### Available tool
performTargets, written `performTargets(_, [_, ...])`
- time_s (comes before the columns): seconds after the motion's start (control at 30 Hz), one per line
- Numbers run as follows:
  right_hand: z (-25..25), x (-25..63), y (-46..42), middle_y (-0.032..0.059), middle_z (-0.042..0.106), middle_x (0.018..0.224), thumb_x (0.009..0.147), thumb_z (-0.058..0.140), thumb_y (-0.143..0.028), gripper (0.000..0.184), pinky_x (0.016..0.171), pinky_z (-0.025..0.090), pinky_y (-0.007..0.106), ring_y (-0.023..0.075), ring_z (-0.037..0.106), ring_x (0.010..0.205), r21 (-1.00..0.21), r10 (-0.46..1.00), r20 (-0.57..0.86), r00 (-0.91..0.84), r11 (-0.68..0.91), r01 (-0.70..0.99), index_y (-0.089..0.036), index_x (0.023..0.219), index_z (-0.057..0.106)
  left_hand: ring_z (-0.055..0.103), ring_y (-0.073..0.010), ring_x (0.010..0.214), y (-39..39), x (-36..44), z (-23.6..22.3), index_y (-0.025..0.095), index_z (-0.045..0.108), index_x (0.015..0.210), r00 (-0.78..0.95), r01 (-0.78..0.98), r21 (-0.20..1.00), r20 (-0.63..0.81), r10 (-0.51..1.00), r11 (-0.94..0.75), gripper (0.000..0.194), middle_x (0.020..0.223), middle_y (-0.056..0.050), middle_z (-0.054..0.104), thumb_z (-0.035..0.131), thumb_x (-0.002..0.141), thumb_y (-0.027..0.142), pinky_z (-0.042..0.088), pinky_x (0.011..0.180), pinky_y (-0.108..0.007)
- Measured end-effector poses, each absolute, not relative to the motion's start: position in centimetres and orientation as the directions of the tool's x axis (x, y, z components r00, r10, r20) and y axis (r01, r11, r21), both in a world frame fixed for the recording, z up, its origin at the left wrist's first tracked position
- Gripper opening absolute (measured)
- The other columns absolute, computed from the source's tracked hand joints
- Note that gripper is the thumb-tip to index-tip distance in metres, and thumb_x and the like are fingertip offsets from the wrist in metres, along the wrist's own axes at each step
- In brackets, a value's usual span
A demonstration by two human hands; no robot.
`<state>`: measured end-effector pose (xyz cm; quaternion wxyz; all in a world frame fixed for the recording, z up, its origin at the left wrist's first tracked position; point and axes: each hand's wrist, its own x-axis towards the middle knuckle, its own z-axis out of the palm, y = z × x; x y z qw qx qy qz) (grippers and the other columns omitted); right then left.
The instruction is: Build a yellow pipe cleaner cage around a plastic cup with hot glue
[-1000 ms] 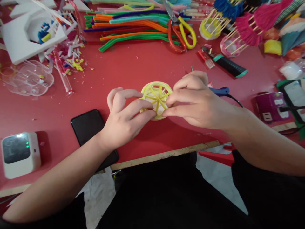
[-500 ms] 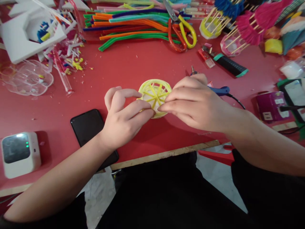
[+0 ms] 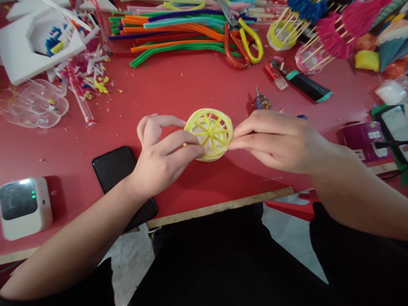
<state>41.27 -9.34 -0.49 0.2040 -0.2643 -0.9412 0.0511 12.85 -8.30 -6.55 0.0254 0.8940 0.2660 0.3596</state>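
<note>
A small round yellow wheel-shaped piece (image 3: 208,134), a pipe-cleaner rim with thin stick spokes, sits on the red table (image 3: 178,93) in front of me. My left hand (image 3: 162,155) curls against its left side, thumb and forefinger pinching the rim. My right hand (image 3: 274,140) comes in from the right with fingertips pressed together on the rim's right edge. Both forearms rest over the table's near edge.
A black phone (image 3: 123,182) lies by my left wrist and a white device (image 3: 24,206) at the near left. Coloured pipe cleaners (image 3: 178,32), scissors (image 3: 244,42), a black lighter-like tool (image 3: 307,87), finished stick-and-tassel pieces (image 3: 318,38), a clear tray (image 3: 35,104) and paper scraps lie farther back.
My right hand has slid off the wheel's top to its right edge, uncovering the spokes and a small tool behind. The left hand kept its grip.
</note>
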Motion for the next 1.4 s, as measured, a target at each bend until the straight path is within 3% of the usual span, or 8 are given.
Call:
performTargets(0.23, [-1.2,41.2,-9.9,0.0018,0.074,0.097,0.104,0.052,-0.013,0.021,0.079,0.055,0.034,0.0165,0.062,0.085,-0.262,0.531,0.391,-0.752,0.847,0.463,-0.024,0.104,0.070,0.062,-0.0287,0.123,-8.5,12.8,-6.2,0.036,0.071,0.105,0.623,0.491,0.218,0.589,0.515,-0.844,0.019,0.103,0.004,0.079,0.069,0.098,0.018,0.040,0.098,-0.051])
performTargets(0.53, [-2.6,41.2,-9.6,0.0027,0.074,0.098,0.103,0.051,-0.008,0.025,0.082,0.056,0.036,0.0174,0.062,0.088,-0.221,0.539,0.430,-0.724,0.841,0.494,-0.023,0.100,0.071,0.060,-0.0288,0.121,-8.4,13.0,-6.6,0.033,0.069,0.106,0.609,0.491,0.189,0.624,0.490,-0.851,0.020,0.101,0.002,0.078,0.066,0.097,0.016,0.041,0.098,-0.051])
performTargets(0.73, [-2.3,41.0,-9.5,0.0022,0.073,0.100,0.103,0.050,-0.008,0.027,0.082,0.056,0.036,0.0169,0.060,0.087,-0.239,0.538,0.379,-0.753,0.843,0.482,-0.023,0.102,0.073,0.057,-0.0349,0.127,-9.1,13.2,-5.9,0.029,0.064,0.116,0.633,0.469,0.309,0.536,0.559,-0.828,0.031,0.116,-0.002,0.076,0.066,0.087,0.017,0.040,0.104,-0.058])
performTargets(0.8, [-2.1,40.9,-9.6,0.0017,0.074,0.100,0.103,0.051,-0.009,0.027,0.081,0.055,0.035,0.0167,0.059,0.087,-0.252,0.542,0.354,-0.762,0.840,0.481,-0.024,0.103,0.073,0.057,-0.0363,0.125,-9.1,13.3,-5.9,0.027,0.064,0.116,0.638,0.465,0.285,0.548,0.541,-0.838,0.028,0.118,-0.004,0.076,0.069,0.089,0.024,0.040,0.102,-0.059])
performTargets(0.93, [-2.1,40.4,-10.0,0.0017,0.073,0.099,0.102,0.053,-0.010,0.026,0.081,0.055,0.034,0.0163,0.060,0.087,-0.253,0.544,0.339,-0.768,0.839,0.482,-0.023,0.106,0.074,0.058,-0.0327,0.119,-8.9,13.3,-6.3,0.026,0.068,0.115,0.648,0.426,0.172,0.627,0.433,-0.888,0.027,0.109,-0.001,0.078,0.079,0.094,0.039,0.039,0.101,-0.056])
performTargets(1.1, [-2.0,39.5,-10.5,0.0036,0.072,0.096,0.105,0.050,-0.012,0.024,0.079,0.057,0.032,0.0158,0.064,0.090,-0.254,0.544,0.345,-0.765,0.839,0.482,-0.019,0.103,0.073,0.057,-0.0253,0.121,-8.9,13.3,-6.5,0.030,0.071,0.107,0.617,0.413,0.230,0.641,0.457,-0.881,0.010,0.105,0.005,0.077,0.073,0.099,0.026,0.037,0.102,-0.053])
performTargets(1.3, [-1.1,40.2,-10.4,0.0041,0.076,0.105,0.103,0.060,-0.017,0.017,0.082,0.061,0.033,0.0166,0.072,0.094,-0.264,0.613,0.331,-0.717,0.790,0.554,-0.023,0.113,0.072,0.055,-0.0242,0.114,-8.6,13.2,-6.3,0.027,0.070,0.104,0.619,0.395,0.204,0.661,0.424,-0.896,0.013,0.099,0.004,0.076,0.078,0.095,0.026,0.036,0.098,-0.048])
performTargets(1.4, [-0.7,40.5,-10.1,0.0028,0.076,0.099,0.102,0.062,-0.016,0.013,0.079,0.059,0.034,0.0165,0.070,0.090,-0.244,0.591,0.369,-0.717,0.806,0.539,-0.023,0.107,0.072,0.053,-0.0253,0.115,-8.5,13.2,-6.4,0.027,0.071,0.107,0.617,0.386,0.225,0.658,0.431,-0.895,0.012,0.104,0.001,0.074,0.076,0.096,0.025,0.035,0.094,-0.046])
